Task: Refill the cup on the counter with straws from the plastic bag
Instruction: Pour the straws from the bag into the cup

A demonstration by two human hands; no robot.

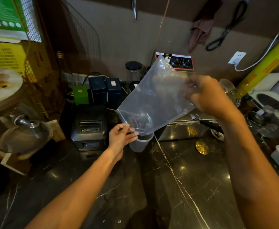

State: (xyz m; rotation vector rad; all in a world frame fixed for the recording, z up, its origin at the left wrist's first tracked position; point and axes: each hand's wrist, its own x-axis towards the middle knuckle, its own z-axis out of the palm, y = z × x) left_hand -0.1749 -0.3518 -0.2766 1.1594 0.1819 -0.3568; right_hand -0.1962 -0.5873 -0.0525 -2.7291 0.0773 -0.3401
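Head view: the plastic bag (153, 96) hangs tilted above the dark marble counter (176, 179), its lower corner over the mouth of the clear cup (140, 142), which stands beside the receipt printer (89, 128). The left hand (120, 138) pinches the bag's lower edge; the right hand (206, 95) pinches its upper side. Any straws inside are too blurred to tell.

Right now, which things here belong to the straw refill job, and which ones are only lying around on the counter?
Belongs to the job:
plastic bag, tilted over the cup
cup
left hand, holding the bag's lower edge
right hand, holding the bag's upper part

Just lying about:
receipt printer
green box
gold disc
whisk
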